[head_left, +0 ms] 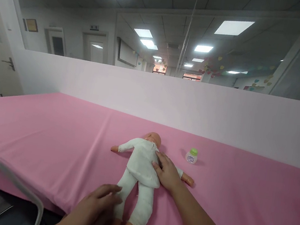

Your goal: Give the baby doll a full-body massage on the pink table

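A baby doll (142, 162) in a white cloth top and trousers lies on its back, arms spread and bare feet toward me. My right hand (167, 171) rests against the side of its torso, fingers stretched out over the cloth, grasping nothing. Beside the doll's leg on the left is my left hand (98, 204). Its fingers are apart and reach to the trouser leg; whether they press on it I cannot tell. To the right of the doll's head stands a small clear jar with a green lid (191, 156).
Pink cloth (63, 141) covers the table, with a white wall (169, 96) and a glass window behind it. A grey curved tube (15, 181) and dark seats are at the lower left. A door (2, 64) stands at the far left.
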`<state>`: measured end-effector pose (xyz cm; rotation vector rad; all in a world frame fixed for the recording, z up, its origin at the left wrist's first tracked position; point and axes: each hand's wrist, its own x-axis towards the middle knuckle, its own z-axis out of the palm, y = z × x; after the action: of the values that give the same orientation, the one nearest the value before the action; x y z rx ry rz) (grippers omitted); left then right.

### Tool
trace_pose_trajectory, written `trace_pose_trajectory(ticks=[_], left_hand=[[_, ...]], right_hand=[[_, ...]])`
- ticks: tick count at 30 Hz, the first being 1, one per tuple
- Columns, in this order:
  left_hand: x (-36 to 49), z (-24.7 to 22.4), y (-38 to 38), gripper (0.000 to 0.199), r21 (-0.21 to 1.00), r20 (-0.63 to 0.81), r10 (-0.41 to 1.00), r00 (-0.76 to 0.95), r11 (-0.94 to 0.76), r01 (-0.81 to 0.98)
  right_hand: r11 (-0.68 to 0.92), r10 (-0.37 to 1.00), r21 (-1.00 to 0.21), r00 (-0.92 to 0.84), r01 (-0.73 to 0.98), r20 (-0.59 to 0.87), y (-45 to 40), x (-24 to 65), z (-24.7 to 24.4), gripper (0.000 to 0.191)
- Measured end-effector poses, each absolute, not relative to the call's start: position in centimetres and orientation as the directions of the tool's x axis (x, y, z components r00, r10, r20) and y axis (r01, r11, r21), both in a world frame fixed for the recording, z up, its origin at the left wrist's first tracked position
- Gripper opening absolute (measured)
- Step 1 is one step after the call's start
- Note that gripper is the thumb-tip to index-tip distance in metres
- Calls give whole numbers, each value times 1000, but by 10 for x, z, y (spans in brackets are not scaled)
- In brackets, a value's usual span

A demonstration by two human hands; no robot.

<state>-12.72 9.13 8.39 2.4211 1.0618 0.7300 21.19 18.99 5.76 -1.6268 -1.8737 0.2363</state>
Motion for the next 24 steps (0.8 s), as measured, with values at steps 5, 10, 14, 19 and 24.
trace_pose_trajectory(ticks=[5,10,14,19,24], left_hand=[[-90,111,132,34,512,378,766,521,-641,571],[-43,130,183,52,457,302,782,545,-620,637],[-26,132,211,66,383,192,730,655,-671,635],[-30,113,221,67,379,185,751,634,-650,659],[-39,97,221,64,442,173,778,605,-610,658]], right_hand=[[242,935,-463,-77,852,346,187,208,59,64],[232,944,-440,-92,868,316,186,206,61,64],[235,943,-442,-94,866,319,186,207,61,63],[258,936,-456,-103,852,336,187,211,59,63],[262,934,-439,-110,860,340,188,212,59,62]])
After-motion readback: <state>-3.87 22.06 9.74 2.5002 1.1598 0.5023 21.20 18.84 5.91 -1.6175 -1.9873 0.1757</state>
